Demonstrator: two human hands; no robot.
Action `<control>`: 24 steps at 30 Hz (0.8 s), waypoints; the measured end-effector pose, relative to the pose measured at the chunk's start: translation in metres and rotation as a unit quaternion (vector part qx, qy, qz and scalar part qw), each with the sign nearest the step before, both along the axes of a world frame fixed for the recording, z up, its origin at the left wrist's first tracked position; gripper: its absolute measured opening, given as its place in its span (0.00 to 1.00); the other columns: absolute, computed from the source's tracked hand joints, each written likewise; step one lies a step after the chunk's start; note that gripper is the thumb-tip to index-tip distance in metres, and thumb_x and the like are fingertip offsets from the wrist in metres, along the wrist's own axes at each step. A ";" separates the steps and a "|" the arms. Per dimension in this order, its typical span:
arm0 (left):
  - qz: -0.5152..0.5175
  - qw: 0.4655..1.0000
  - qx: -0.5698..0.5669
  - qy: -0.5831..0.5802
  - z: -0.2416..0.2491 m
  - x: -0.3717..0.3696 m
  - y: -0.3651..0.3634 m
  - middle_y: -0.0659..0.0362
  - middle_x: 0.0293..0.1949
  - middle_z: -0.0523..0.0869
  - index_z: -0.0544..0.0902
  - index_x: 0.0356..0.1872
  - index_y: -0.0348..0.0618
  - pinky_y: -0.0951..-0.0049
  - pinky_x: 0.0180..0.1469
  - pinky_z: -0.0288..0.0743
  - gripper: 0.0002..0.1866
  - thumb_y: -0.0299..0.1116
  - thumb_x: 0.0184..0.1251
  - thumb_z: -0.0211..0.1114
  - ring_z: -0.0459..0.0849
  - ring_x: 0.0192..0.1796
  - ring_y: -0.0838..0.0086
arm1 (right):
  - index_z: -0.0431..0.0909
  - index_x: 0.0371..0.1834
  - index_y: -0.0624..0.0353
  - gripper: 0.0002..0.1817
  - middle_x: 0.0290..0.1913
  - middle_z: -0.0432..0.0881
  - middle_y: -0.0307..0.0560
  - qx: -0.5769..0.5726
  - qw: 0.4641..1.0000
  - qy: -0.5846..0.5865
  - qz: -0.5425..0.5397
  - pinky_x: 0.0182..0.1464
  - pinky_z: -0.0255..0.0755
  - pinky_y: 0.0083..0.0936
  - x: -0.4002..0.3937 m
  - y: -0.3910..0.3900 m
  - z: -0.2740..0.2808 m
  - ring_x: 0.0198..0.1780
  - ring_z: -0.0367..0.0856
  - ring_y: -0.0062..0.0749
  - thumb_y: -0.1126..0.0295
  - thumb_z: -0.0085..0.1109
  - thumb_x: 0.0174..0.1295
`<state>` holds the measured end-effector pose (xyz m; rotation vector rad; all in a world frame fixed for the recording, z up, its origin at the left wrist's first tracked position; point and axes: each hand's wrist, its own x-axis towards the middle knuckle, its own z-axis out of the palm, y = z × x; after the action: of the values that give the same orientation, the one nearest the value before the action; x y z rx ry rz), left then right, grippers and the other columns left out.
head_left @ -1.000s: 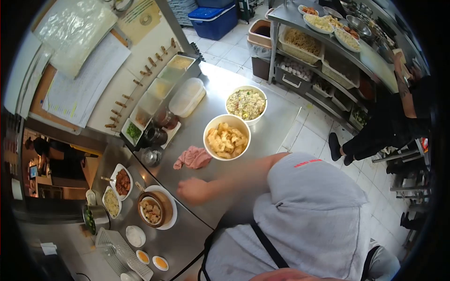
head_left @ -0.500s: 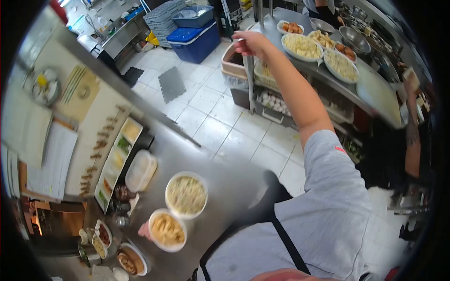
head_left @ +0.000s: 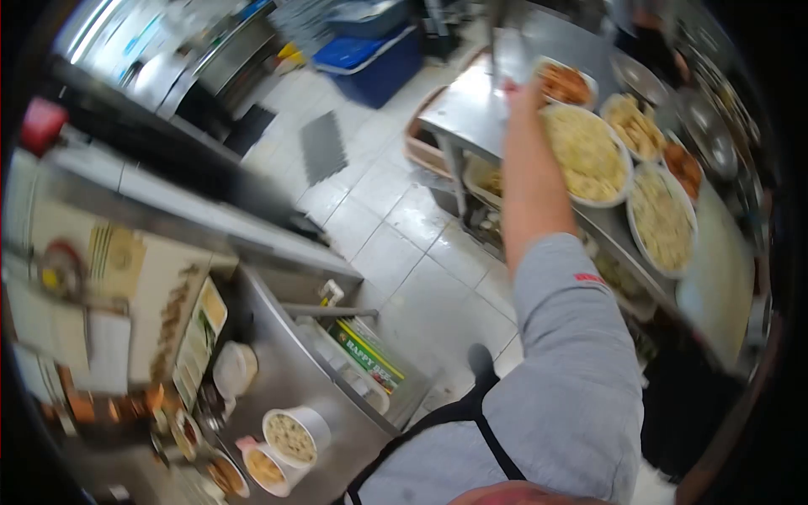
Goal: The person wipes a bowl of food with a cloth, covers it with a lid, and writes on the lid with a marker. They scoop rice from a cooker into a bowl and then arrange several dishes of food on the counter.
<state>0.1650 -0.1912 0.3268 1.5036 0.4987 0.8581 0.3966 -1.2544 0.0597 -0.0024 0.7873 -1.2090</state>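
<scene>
My right hand [head_left: 525, 91], blurred, is stretched out at the left edge of a white dish [head_left: 595, 91] of orange-brown food on the metal table. The blur hides whether its fingers grip the rim. At the lower left, fingertips of my left hand [head_left: 245, 443] show at the far side of a white tub [head_left: 291, 483] of yellow food, wrapped against it. Touching that tub is a second white tub [head_left: 316, 425] with a pale, speckled filling. Most of the left hand is hidden behind the tub.
Large white dishes of pale food [head_left: 587, 151] and more dishes crowd the table, with metal bowls [head_left: 707, 130] behind. On the left, a steel counter [head_left: 295, 362] bears a lidded container [head_left: 235, 370]. A blue cooler [head_left: 374, 71] stands on the tiled floor. Other people are nearby.
My right hand has moved from the air beyond the table's end to the dish of orange-brown food. The view has shifted, and both tubs appear lower and smaller.
</scene>
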 end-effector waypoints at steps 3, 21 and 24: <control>0.042 0.999 -0.014 -0.013 0.010 -0.085 0.051 0.53 0.54 0.65 0.59 0.57 0.42 0.71 0.57 0.59 0.21 0.38 0.63 0.40 0.64 0.56 0.68 | 0.59 0.46 0.54 0.19 0.35 0.68 0.51 -0.124 0.984 0.034 0.119 0.25 0.70 0.32 0.009 -0.038 -0.022 0.28 0.72 0.41 0.55 0.43 0.56; 0.332 0.935 -0.095 -0.079 -0.046 -0.320 0.042 0.62 0.32 0.75 0.71 0.41 0.47 0.84 0.26 0.67 0.13 0.38 0.57 0.55 0.75 0.30 0.78 | 0.65 0.41 0.65 0.12 0.28 0.73 0.49 -0.249 0.872 0.208 0.367 0.33 0.76 0.28 0.036 0.037 0.010 0.27 0.76 0.32 0.72 0.42 0.54; 0.319 0.941 -0.098 -0.050 -0.063 -0.305 0.041 0.65 0.27 0.76 0.72 0.39 0.47 0.86 0.25 0.65 0.11 0.38 0.57 0.56 0.75 0.28 0.80 | 0.65 0.40 0.67 0.11 0.27 0.74 0.49 -0.270 0.834 0.208 0.434 0.35 0.77 0.27 0.021 0.088 0.020 0.26 0.76 0.30 0.75 0.42 0.53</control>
<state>-0.1396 -0.1507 0.2635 1.1093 0.9954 1.3330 0.4171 -1.1664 0.0796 -1.0215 0.6601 -0.5004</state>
